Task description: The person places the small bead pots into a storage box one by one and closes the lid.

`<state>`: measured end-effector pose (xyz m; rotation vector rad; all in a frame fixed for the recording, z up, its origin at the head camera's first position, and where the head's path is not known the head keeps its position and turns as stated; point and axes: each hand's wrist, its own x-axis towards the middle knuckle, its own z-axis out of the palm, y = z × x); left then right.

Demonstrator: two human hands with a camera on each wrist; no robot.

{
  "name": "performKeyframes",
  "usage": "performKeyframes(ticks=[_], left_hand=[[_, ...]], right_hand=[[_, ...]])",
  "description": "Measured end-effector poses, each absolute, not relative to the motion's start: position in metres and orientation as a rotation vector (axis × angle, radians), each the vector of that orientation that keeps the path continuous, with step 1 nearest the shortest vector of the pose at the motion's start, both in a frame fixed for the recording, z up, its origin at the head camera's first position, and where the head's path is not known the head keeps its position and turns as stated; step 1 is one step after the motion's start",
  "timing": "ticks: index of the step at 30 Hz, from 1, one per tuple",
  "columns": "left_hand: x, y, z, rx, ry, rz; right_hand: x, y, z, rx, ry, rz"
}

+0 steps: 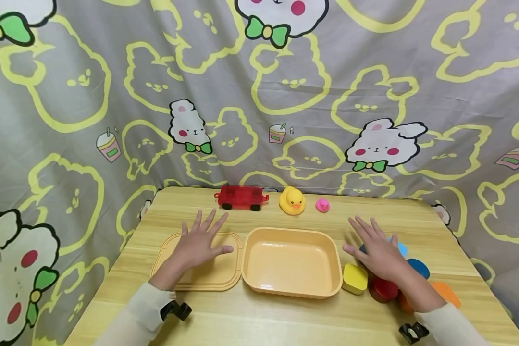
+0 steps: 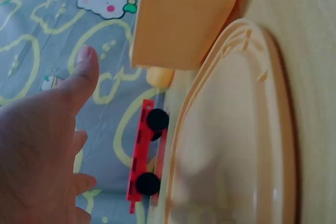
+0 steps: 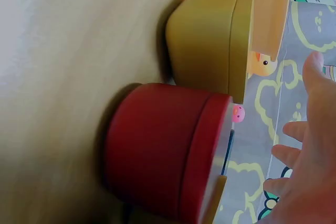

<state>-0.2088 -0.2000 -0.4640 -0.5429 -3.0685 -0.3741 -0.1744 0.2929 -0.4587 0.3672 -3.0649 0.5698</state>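
My left hand [image 1: 197,245] hovers over a flat peach lid [image 1: 216,283], its fingers spread and nothing held. In the left wrist view that lid [image 2: 236,129] lies below the palm. To its right stands a peach rectangular tub [image 1: 291,262] with a bare inside. My right hand [image 1: 378,252], fingers also spread, is above a group of colored lidded containers. Among them are a yellow one [image 1: 354,278], a red one [image 1: 383,290], a dark blue one [image 1: 418,268] and an orange one [image 1: 446,294]. The right hand and forearm partly hide the group.
Along the table's back edge sit a red toy wagon [image 1: 241,197] with black wheels, a yellow rubber duck [image 1: 292,201] and a small pink duck [image 1: 322,205]. Behind the wooden table [image 1: 277,322] hangs a grey patterned curtain [image 1: 311,96].
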Motion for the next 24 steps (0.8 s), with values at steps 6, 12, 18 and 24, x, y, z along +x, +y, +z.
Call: performKeyframes(ticks=[6, 12, 18, 24], left_hand=[[-0.202, -0.190, -0.468, -0.657, -3.055, -0.464], [-0.195, -0.177, -0.474, -0.816, -3.069, -0.580], [-0.191, -0.167, -0.477, -0.919, -3.078, -0.690], [-0.189, -0.161, -0.478, -0.998, -3.074, -0.786]], right_hand=[[-0.165, 0.295, -0.464, 0.426, -3.046, 0.618], [-0.151, 0.297, -0.468, 0.467, -3.048, 0.686], [-0.138, 0.300, -0.471, 0.531, -3.027, 0.729], [-0.128, 0.303, -0.473, 0.561, -3.033, 0.754]])
